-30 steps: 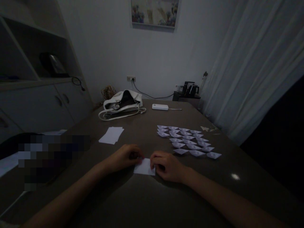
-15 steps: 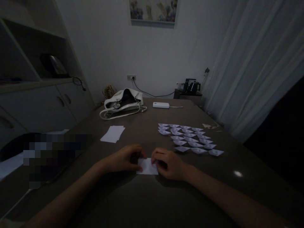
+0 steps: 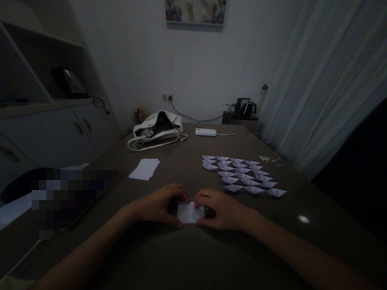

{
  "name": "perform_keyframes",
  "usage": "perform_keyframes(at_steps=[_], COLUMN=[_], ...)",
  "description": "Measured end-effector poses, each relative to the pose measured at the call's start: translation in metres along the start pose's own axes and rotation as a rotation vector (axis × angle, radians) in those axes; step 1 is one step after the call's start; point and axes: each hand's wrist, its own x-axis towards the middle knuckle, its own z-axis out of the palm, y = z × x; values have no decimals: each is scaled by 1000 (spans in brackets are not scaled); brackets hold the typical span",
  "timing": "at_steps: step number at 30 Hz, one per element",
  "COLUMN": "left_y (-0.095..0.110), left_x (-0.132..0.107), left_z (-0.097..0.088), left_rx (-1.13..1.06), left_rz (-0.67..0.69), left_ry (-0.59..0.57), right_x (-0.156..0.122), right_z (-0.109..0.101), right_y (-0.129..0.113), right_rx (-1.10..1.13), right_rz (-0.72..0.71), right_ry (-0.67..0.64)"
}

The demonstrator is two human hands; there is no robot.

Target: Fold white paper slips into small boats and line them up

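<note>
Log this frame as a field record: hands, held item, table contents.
left hand: pinching the left edge of the small white paper sheet
right hand: pinching its right edge
paper state: flat on the dark brown table
folded white paper boats: rows, right of centre
loose white paper stack: left of centre
white leather handbag: far end
white power bank: beside handbag

Dim room: white wall (image 3: 145, 52) with framed picture (image 3: 195, 11), pale curtain (image 3: 320, 80) right, shelving and cabinets (image 3: 45, 108) left, dark table (image 3: 187, 253)
</note>
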Motion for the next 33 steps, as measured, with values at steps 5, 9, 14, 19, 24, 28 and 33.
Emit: perform_keyframes(at_steps=[5,9,14,19,24,28,33], left_y=[0,1,0,0,0,0,0], left_x=[0,2,4,6,5,4,4], left_z=[2,3,5,6,6,6,5], left_rx=[19,41,84,84,51,42,39], left_rz=[26,49,66,72,67,62,57], left_ry=[5,38,91,121,114,102,97], right_x=[-2,-3,-2,-2,-2,-2,-2], right_z=[-2,-2,-5,-7,-7,-8,-8], right_y=[-2,-2,-2,-2,-3,-5,-3], right_rx=[-27,-46,-76,-101,-120,-134,-143], right_rz=[11,49,99,131,125,126,122], right_ry=[-22,-8,21,34,31,22,21])
